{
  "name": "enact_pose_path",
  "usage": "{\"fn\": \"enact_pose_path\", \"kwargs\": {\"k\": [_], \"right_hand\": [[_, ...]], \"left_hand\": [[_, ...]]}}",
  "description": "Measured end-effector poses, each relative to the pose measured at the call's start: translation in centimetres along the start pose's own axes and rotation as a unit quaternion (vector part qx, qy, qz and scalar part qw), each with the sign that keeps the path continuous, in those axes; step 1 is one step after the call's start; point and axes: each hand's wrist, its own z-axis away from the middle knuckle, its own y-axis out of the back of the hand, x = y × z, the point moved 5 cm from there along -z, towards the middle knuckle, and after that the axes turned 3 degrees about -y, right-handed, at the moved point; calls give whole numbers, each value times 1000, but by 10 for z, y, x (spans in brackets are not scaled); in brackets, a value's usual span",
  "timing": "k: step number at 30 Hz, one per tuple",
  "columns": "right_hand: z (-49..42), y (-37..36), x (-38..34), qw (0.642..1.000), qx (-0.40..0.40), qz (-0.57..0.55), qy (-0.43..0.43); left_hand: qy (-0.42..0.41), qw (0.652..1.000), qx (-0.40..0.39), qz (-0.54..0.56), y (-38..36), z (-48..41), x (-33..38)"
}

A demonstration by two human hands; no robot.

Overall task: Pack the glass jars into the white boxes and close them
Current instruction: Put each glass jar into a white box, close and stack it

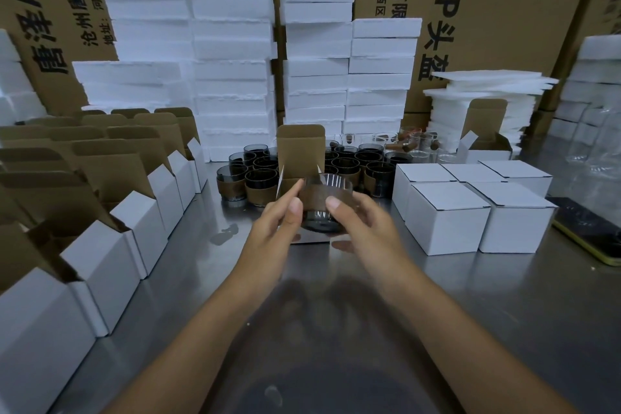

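A jar (324,202) is gripped by left hand (279,223) and right hand (364,223) over an open box (300,148), hemmed by spare jars (263,178) and closed boxes (447,218).

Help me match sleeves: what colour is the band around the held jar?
Brown band on the smoky glass jar; head view shows it.

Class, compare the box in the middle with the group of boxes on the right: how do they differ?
The middle box is open, brown lid flap upright; the right-hand boxes are shut, all white. A glass jar is held at the middle box; the right-hand boxes stand untouched. Both are white outside.
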Motion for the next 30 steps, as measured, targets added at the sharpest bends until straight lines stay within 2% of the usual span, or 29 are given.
{"fn": "enact_pose_path", "kwargs": {"k": [4,22,26,30], "right_hand": [[2,-2,4,997,-24,-30,-74],[3,-5,3,991,-56,-20,-116],[4,-5,3,992,-74,-4,-101],[5,-4,0,997,-42,-11,-67]], "left_hand": [[4,1000,5,-2,-1,1,-1],[-19,999,32,-24,2,1,2],[-27,999,14,-27,3,0,3],[-25,999,-2,-35,2,0,3]]}}
